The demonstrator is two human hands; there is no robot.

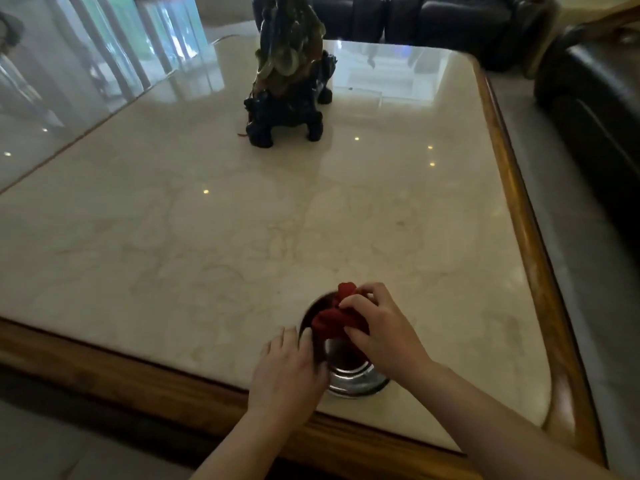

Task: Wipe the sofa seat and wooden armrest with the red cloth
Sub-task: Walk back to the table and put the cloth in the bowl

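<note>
Fingers (349, 301) of my right hand (381, 334) are pinched closed on the red cloth (330, 317), which is bunched up in the mouth of a shiny metal bowl (349, 379). Part of the cloth rises above the rim at the far side; the rest hangs inside. My left hand (287, 368) rests against the bowl's left side, fingers curled loosely around the rim; I cannot tell how firmly it grips. Both forearms reach in from the bottom of the view, bare, the right one coming from the lower right corner.

I see the bowl standing near the close edge of a large table (173, 237) with a glossy cream marble top veined in grey and a rounded wooden border. Small ceiling lights reflect off the polish as bright dots. At the far middle of the table stands a dark carved ornament (291, 81) on stubby legs, with greenish parts higher up.

Beyond the table, a dark leather sofa (433, 19) runs along the back of the room, and another dark leather seat (602, 116) sits to the right, well apart from the cloth. Pale glossy floor surrounds the table, and bright windows show at upper left.
</note>
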